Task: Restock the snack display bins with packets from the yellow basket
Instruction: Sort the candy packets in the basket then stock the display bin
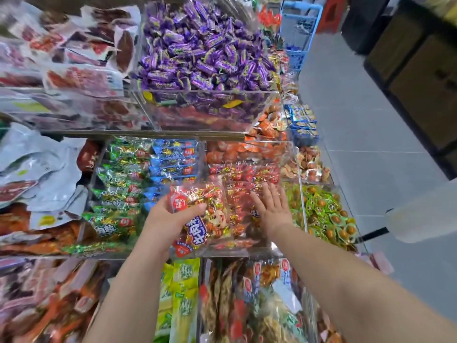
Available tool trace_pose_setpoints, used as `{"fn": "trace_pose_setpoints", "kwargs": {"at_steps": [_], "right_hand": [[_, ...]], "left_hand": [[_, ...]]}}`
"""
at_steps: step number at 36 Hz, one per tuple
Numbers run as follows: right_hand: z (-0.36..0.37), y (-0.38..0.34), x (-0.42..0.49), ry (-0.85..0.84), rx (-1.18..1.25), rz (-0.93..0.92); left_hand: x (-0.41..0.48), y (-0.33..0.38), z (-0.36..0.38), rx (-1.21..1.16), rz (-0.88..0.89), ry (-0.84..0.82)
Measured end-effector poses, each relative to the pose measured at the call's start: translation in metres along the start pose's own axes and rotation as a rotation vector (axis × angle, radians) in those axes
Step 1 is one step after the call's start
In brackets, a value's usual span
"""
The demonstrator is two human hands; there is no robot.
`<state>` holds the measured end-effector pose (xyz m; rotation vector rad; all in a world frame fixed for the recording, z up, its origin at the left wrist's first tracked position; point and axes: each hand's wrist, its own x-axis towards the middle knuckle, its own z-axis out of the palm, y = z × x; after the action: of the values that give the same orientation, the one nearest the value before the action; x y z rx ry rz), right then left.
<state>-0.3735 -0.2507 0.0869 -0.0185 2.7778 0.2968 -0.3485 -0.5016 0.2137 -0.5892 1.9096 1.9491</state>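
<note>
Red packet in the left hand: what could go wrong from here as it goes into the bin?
1. The left hand grips the red packet by one side only, and its lower end hangs over the bin's front wall; it may slip down onto the shelf below.
2. The red packets under the flat right hand already pile high, so another could slide off.
3. The blue packets lie right beside; it might land among them.

Single head view, wide-angle, facing forward-down, close above tiered snack bins (210, 112); floor (371, 169) at right edge.
</note>
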Motion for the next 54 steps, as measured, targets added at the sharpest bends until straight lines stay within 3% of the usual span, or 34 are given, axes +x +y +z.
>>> {"fn": "trace_pose_setpoints", "kwargs": {"at_steps": [4,14,20,26,28,32,35,37,40,45,48,54], "right_hand": [[0.003,0.003,0.012,-0.058,-0.054,0.017],[0.004,0.004,0.031,-0.084,0.086,0.034],[0.003,0.006,0.028,-0.164,0.087,0.067],[-0.017,0.004,0.023,-0.19,0.257,0.042],[-0.031,0.003,0.02,-0.113,0.366,0.031],[-0.074,0.013,-0.001,0.24,0.943,-0.121],[-0.104,0.022,-0.034,0.234,1.256,-0.244],[-0.116,0.022,-0.056,0.109,1.257,-0.357],[-0.12,0.021,-0.074,-0.029,0.974,-0.46],[-0.108,0.029,-0.081,-0.144,0.878,-0.334],[-0.096,0.038,-0.084,-0.12,0.856,-0.27],[-0.089,0.058,-0.087,-0.068,1.112,-0.036]], "left_hand": [[-0.006,-0.001,0.003,-0.044,0.003,0.022],[-0.008,-0.01,0.005,-0.038,-0.035,0.109],[-0.013,-0.011,0.017,-0.05,-0.044,0.069],[-0.014,-0.021,0.024,-0.044,-0.067,0.064],[-0.013,-0.025,0.025,-0.047,-0.088,0.063],[-0.013,-0.03,0.028,0.042,-0.124,0.0],[-0.014,-0.025,0.035,0.159,-0.15,-0.006],[-0.014,-0.023,0.041,0.153,-0.179,-0.022],[-0.01,-0.022,0.051,0.056,-0.226,-0.01],[-0.013,-0.025,0.061,0.133,-0.249,-0.026],[-0.015,-0.029,0.062,0.255,-0.152,-0.092],[-0.015,-0.035,0.056,0.26,-0.003,0.012]]}}
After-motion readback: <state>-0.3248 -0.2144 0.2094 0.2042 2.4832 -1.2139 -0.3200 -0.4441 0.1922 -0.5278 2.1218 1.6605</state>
